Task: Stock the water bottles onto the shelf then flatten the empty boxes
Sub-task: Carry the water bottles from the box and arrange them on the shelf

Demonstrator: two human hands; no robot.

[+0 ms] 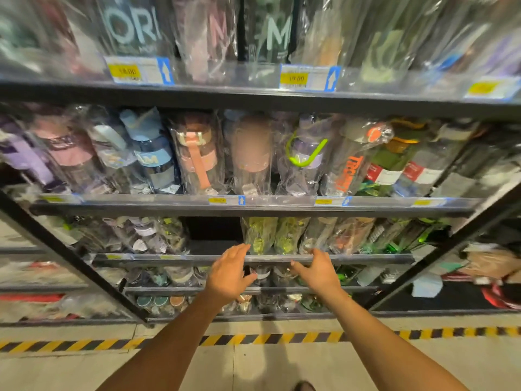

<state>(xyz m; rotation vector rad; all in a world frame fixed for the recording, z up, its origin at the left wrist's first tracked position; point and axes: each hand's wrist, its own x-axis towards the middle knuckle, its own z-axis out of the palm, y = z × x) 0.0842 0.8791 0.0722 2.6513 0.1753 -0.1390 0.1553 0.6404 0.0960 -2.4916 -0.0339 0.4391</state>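
Yellow-and-black striped tape (282, 338) crosses the smooth pale floor (267, 368). Two bare forearms reach forward. The left hand (229, 273) and right hand (315, 273) are open with fingers loosely spread, gripping nothing, just before a dark metal shelf (366, 258). On it stand bottles (259, 235) in crinkly clear wrap.

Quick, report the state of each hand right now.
Left hand: open, fingers extended, holding nothing.
Right hand: open, holding nothing, fingertips at the shelf edge.
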